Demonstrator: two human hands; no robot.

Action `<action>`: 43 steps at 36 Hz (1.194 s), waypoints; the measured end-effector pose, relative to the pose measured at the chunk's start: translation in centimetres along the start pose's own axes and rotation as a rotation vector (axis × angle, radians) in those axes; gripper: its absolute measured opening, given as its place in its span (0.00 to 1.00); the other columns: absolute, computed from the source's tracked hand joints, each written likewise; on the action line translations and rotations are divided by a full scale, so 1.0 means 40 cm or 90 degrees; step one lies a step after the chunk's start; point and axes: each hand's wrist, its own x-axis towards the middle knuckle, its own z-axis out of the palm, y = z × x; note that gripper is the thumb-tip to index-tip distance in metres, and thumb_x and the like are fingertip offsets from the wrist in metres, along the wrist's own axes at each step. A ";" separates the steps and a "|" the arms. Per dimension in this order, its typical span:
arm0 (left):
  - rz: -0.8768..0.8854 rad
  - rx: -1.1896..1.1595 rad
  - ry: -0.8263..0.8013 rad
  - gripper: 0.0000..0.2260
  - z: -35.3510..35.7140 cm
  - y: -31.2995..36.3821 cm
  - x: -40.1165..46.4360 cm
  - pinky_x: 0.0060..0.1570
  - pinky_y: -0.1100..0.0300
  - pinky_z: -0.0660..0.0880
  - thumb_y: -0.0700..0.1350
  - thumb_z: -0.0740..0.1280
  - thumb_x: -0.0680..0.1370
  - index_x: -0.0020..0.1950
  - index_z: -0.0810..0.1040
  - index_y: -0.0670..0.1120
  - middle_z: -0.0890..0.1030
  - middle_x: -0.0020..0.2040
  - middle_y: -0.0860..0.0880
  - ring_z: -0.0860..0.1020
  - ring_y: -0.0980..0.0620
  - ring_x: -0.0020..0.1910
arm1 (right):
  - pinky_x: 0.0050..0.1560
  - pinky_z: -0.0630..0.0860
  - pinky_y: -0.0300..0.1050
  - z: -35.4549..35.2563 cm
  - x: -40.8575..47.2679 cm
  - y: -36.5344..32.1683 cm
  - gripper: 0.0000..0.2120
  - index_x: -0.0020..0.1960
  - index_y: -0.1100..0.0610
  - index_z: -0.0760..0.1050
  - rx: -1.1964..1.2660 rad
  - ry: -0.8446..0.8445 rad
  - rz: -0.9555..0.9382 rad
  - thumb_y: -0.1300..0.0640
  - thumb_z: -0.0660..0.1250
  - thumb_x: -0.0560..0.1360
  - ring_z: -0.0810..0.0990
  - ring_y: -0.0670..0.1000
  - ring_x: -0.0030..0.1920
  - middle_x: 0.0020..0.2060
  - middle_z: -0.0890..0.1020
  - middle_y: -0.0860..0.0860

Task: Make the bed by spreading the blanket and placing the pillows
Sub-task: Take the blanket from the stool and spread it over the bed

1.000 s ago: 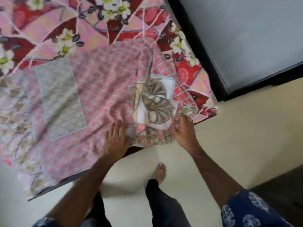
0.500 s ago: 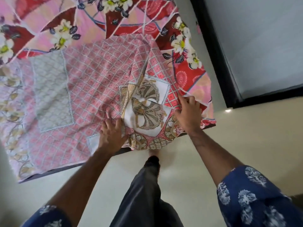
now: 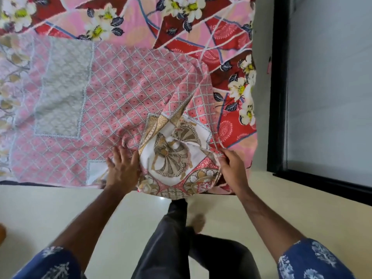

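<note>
A pink lattice-patterned blanket (image 3: 124,93) lies over the near part of the bed, its right end bunched into folds around a white panel with fan motifs (image 3: 173,158). Under it shows the red and pink flowered bedsheet (image 3: 231,43). My left hand (image 3: 122,168) rests flat on the blanket by the bed's near edge, fingers straight. My right hand (image 3: 233,170) grips the bunched right edge of the blanket at the bed's corner. No pillows are in view.
The bed's near edge runs across the middle of the view, with pale tiled floor (image 3: 60,214) below it. My legs and a bare foot (image 3: 198,222) stand close to the edge. A black-framed panel (image 3: 279,97) stands right of the bed.
My right hand has come back from further up the blanket's right edge toward the bed corner and now grips the bunched fabric. The view has shifted closer over the bed; my left hand stays flat.
</note>
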 end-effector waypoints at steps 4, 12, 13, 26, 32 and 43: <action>-0.029 -0.008 -0.024 0.32 0.000 0.014 0.006 0.69 0.24 0.55 0.51 0.64 0.79 0.79 0.57 0.43 0.48 0.78 0.28 0.46 0.26 0.77 | 0.52 0.80 0.51 -0.024 0.027 0.001 0.16 0.63 0.51 0.76 -0.100 -0.034 -0.073 0.48 0.70 0.77 0.82 0.48 0.52 0.55 0.84 0.48; -0.188 -0.113 0.022 0.31 -0.011 0.123 -0.025 0.68 0.26 0.59 0.47 0.64 0.79 0.78 0.55 0.40 0.53 0.78 0.30 0.52 0.27 0.76 | 0.39 0.79 0.49 -0.076 0.106 0.004 0.11 0.59 0.51 0.75 -0.296 -0.078 -0.244 0.48 0.63 0.81 0.84 0.57 0.41 0.42 0.85 0.52; -0.218 -0.153 0.048 0.28 -0.010 0.151 -0.027 0.69 0.27 0.59 0.46 0.62 0.80 0.76 0.56 0.38 0.56 0.76 0.30 0.55 0.26 0.75 | 0.38 0.79 0.50 -0.098 0.114 0.008 0.10 0.59 0.51 0.76 -0.293 -0.085 -0.258 0.50 0.62 0.81 0.84 0.59 0.42 0.41 0.84 0.53; -0.321 -0.292 0.115 0.25 0.020 0.623 -0.136 0.48 0.36 0.75 0.57 0.68 0.77 0.64 0.70 0.40 0.72 0.59 0.37 0.75 0.31 0.55 | 0.36 0.74 0.38 -0.574 0.219 0.228 0.16 0.37 0.54 0.74 0.154 -0.097 -0.005 0.56 0.62 0.83 0.76 0.37 0.28 0.28 0.75 0.44; -0.331 -0.458 0.268 0.24 0.071 0.715 -0.146 0.56 0.38 0.73 0.42 0.75 0.74 0.63 0.70 0.33 0.72 0.57 0.32 0.70 0.33 0.57 | 0.49 0.78 0.49 -0.494 0.311 0.271 0.11 0.50 0.49 0.80 0.394 -0.159 0.199 0.46 0.62 0.82 0.82 0.49 0.44 0.43 0.85 0.46; -0.643 -1.047 0.189 0.35 0.142 0.834 -0.148 0.51 0.49 0.78 0.58 0.72 0.76 0.74 0.57 0.47 0.72 0.64 0.48 0.76 0.47 0.60 | 0.57 0.77 0.46 -0.418 0.158 0.347 0.14 0.50 0.60 0.80 0.343 -0.495 0.207 0.54 0.76 0.69 0.85 0.50 0.49 0.46 0.87 0.52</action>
